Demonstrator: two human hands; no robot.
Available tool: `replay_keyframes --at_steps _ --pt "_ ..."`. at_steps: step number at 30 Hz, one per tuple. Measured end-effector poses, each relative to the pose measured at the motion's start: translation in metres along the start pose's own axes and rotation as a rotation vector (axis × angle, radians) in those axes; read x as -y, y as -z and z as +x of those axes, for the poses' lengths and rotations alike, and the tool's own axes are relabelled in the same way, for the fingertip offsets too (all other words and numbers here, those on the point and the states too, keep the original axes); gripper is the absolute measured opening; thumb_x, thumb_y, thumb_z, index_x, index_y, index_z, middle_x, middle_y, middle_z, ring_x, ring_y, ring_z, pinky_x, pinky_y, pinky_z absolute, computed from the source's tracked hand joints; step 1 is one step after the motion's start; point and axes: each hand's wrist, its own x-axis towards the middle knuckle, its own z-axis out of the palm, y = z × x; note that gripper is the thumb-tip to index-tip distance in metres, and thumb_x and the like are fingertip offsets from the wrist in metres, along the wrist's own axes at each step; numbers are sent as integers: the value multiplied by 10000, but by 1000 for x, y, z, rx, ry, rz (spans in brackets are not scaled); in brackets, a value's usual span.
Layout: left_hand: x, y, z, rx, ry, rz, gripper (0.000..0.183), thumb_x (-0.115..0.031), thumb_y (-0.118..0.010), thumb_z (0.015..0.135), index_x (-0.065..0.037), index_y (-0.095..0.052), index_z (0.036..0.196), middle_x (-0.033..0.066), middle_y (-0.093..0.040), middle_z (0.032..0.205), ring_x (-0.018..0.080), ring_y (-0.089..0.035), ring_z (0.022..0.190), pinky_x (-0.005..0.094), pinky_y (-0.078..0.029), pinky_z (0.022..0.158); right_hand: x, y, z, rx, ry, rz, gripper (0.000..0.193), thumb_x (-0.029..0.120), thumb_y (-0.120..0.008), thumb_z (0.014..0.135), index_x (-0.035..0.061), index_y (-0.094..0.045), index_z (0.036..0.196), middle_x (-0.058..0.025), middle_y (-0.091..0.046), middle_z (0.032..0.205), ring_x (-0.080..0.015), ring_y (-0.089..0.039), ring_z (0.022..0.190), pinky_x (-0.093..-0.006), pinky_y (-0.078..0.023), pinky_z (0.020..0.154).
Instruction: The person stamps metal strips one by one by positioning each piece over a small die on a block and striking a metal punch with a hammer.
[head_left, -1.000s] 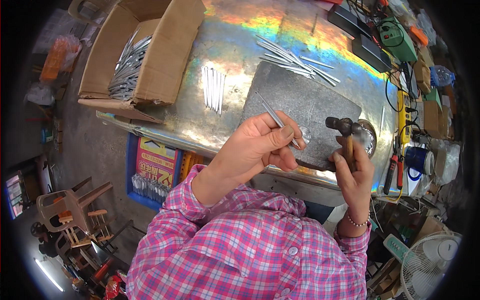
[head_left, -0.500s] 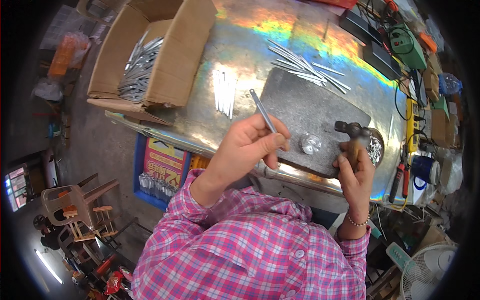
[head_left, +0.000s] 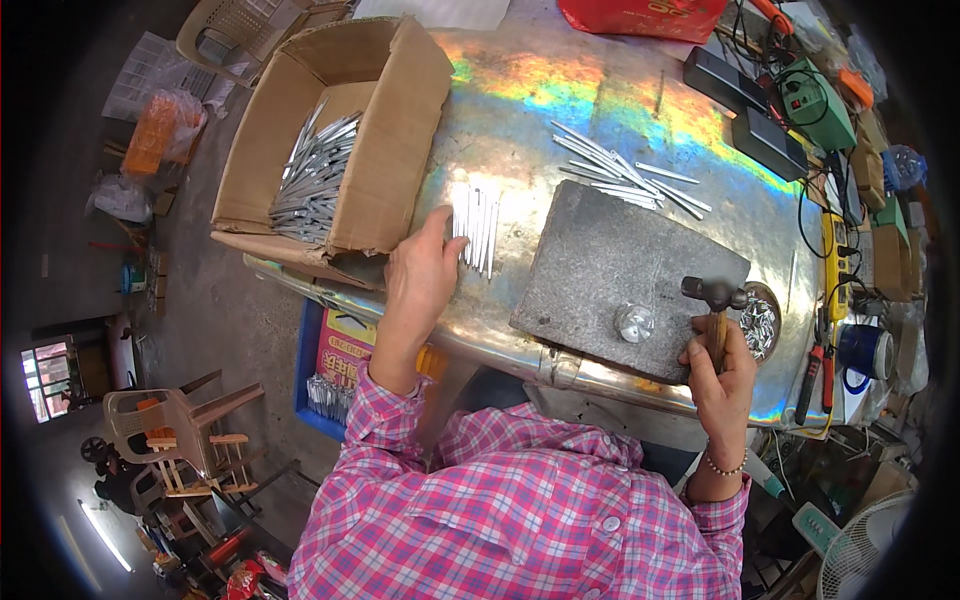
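My left hand is at the left side of a row of flat silver metal strips on the metal-topped table. Its thumb and forefinger are apart, the thumb touching or nearly touching the nearest strip; the other fingers are partly hidden. In my right hand is a hammer, gripped by its wooden handle with the dark head up, over the right edge of a dark grey slab. A small round shiny metal piece sits on the slab. Beside the hammer stands a bowl of small silver metal parts.
A cardboard box of many metal strips stands at the left. Loose strips lie behind the slab. On the right are pliers, black power adapters and a yellow power strip. A blue crate is below the table edge.
My left hand has moved left from beside the slab to the strip row, and the strip it held is no longer between its fingers. My right hand still holds the hammer. The view has shifted slightly.
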Motion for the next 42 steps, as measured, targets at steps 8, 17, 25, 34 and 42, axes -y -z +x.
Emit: replay_keyframes --at_steps 8,17,25,34,42 --pt "-16 10 11 48 -212 152 257 -152 -633 844 -78 -574 1082 180 -631 901 407 -613 808 486 -482 671 -2 2 3 7 79 -38 219 24 -568 868 -40 -561 1077 -49 -608 770 -100 -597 683 -243 -480 624" --pt "-134 -1 66 -22 -730 -171 208 -111 -627 828 -53 -634 1028 145 -635 960 334 -628 852 414 -496 710 -3 8 3 18 95 -33 213 22 -581 859 -25 -561 1066 -75 -632 770 -120 -627 670 -259 -486 610" --pt "-188 -110 136 167 -1156 298 105 -72 -530 796 -14 -588 862 159 -636 823 369 -633 826 443 -517 715 -12 4 2 24 74 -44 245 81 -623 831 -19 -577 1051 -132 -672 824 -154 -660 704 -284 -501 638" --pt "-196 -76 150 213 -1052 200 176 -51 -552 781 21 -593 937 207 -651 876 365 -643 839 462 -507 709 -8 9 3 34 183 -8 247 71 -612 839 -26 -555 1060 -178 -682 901 -286 -695 807 -326 -519 683" --pt "-149 20 34 404 -462 -761 177 24 -549 854 41 -561 1030 69 -609 918 103 -595 720 219 -497 651 -15 9 0 13 277 63 186 54 -574 880 -41 -553 1039 -57 -616 723 -98 -586 586 -236 -466 541"
